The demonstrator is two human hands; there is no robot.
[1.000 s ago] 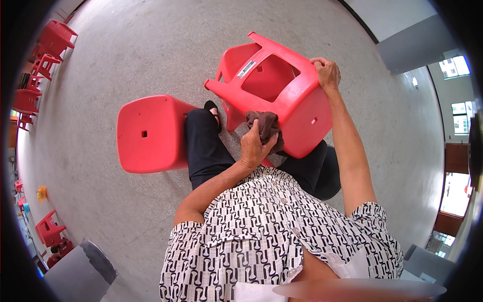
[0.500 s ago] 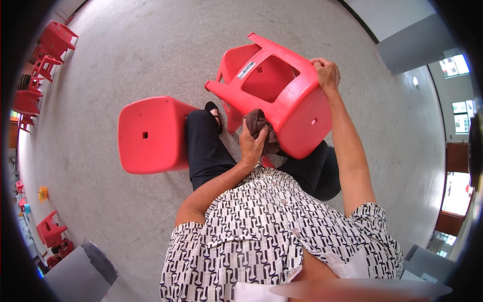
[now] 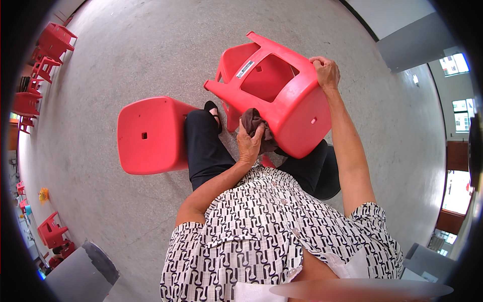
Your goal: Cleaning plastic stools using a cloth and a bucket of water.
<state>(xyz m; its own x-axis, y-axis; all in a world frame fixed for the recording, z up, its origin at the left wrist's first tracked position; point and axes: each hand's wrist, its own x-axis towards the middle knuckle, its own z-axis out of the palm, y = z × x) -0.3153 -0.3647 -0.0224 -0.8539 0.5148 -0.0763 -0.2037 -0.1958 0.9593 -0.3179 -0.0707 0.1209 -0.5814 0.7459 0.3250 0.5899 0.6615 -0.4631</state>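
Observation:
A red plastic stool [image 3: 289, 100] lies tipped on its side across my lap, its legs pointing away from me. My right hand [image 3: 326, 71] grips its far upper leg edge. My left hand [image 3: 250, 143] presses a dark brown cloth [image 3: 255, 122] against the stool's near left side, just below the seat edge. I am seated, in dark trousers and a black-and-white patterned shirt.
A second red stool [image 3: 150, 135] stands upright on the grey floor beside my left leg. More red stools [image 3: 48, 48] are stacked at the far left, another [image 3: 52, 230] at lower left. A grey box [image 3: 80, 274] sits at lower left, a grey wall [image 3: 407, 40] at upper right.
My left hand has slid the brown cloth leftward along the stool's side, from its lower middle toward its left corner. My right hand keeps the same grip.

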